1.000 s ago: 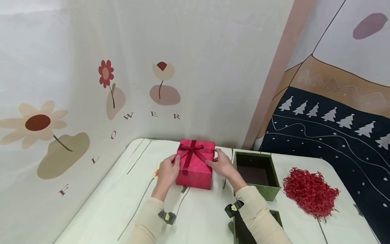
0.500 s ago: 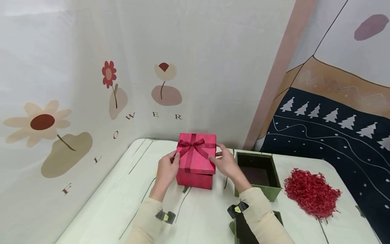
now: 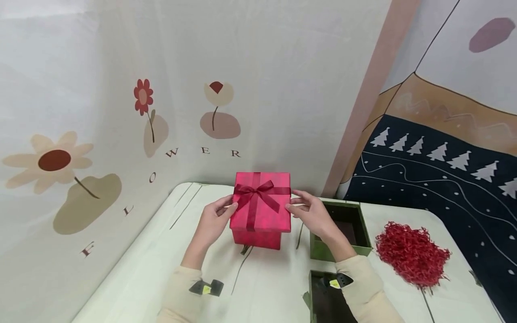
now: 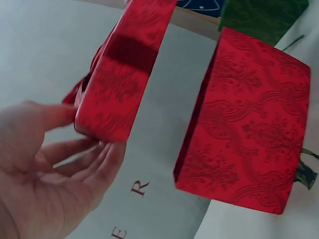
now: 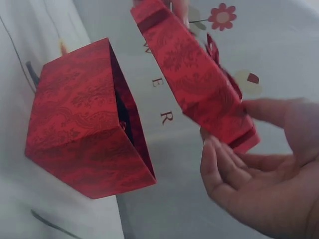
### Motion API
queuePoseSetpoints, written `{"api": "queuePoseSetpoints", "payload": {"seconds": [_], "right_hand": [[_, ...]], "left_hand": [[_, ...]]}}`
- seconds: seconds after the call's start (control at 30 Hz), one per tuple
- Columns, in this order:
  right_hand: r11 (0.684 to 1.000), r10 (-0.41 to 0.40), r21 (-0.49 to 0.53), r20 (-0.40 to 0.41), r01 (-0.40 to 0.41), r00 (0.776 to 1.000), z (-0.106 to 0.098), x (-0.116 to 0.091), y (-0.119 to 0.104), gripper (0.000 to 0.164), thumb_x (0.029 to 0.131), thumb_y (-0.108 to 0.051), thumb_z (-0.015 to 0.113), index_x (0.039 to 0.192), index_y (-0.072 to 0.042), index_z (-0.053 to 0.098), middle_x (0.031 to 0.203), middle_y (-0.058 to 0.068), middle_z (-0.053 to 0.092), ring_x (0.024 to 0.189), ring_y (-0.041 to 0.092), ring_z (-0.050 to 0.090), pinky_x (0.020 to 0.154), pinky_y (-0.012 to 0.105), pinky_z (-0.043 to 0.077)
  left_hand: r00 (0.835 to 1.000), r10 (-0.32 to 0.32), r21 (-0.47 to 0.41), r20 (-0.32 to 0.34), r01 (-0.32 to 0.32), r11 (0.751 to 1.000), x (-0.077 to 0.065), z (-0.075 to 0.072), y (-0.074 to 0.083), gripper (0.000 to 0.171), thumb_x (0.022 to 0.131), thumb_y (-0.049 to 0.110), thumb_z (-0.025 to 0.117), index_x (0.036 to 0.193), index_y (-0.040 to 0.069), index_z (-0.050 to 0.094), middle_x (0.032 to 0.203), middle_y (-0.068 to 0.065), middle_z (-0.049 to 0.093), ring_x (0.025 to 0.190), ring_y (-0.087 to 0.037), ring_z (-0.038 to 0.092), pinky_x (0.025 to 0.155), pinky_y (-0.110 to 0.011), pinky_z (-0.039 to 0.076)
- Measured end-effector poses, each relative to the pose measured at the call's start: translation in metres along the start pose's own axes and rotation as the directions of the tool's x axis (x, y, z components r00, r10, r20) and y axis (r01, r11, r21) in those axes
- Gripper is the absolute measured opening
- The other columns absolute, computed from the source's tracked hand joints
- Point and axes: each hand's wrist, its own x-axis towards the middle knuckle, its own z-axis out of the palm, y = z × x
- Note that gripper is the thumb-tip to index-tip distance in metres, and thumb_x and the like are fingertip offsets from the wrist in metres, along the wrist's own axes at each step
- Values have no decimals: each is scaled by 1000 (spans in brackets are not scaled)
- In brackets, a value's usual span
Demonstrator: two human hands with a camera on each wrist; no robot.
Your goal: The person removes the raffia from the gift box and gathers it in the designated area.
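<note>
Both hands hold a red patterned gift box lid (image 3: 262, 215) with a dark red ribbon bow (image 3: 256, 193) on top. My left hand (image 3: 214, 220) pinches its left side, thumb on the top and fingers under the rim. On the opposite side my right hand (image 3: 317, 215) grips it the same way. Below stands the red box base (image 3: 256, 239), its top uncovered. Both wrist views show a gap between the raised lid (image 4: 119, 84) and the base (image 5: 84, 119). Most of the base's inside is hidden.
A green open box (image 3: 341, 252) stands to the right, behind my right forearm. Nearer me is a second green box (image 3: 319, 300), partly covered by the right sleeve. Red shredded paper (image 3: 412, 253) lies in a heap on the white tabletop (image 3: 258, 278) at the right.
The lid has come up off the base, rising toward the camera with both hands. The hands have spread slightly apart in the view. The base has stayed in place.
</note>
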Motion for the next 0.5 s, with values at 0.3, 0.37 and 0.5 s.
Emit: {"api": "queuePoseSetpoints", "payload": {"seconds": [0.3,0.37,0.5], "right_hand": [[987,-94,151,238,59,967,-22,-15,10,54,92,-6,76,140,3,53,121,19,65,104,27,66,89,31,58],[983,-143,153,294,101,945,-25,-20,13,47,89,-4,78,130,3,57,117,17,66,101,28,64,84,28,58],[975,-222,81,416,207,882,-26,-31,17,41,86,-5,81,123,-3,64,108,10,69,92,27,60,74,27,52]], "left_hand": [[977,75,-130,200,-50,990,-8,-19,-7,56,98,14,70,150,4,52,129,-18,64,112,-24,67,96,-31,56],[956,137,-142,259,-103,985,-13,-24,-10,49,96,7,70,143,0,56,123,-17,66,106,-23,67,92,-29,57],[876,273,-113,396,-249,962,-23,-35,-16,41,90,0,74,129,-1,64,111,-10,68,94,-18,63,79,-26,56]]}}
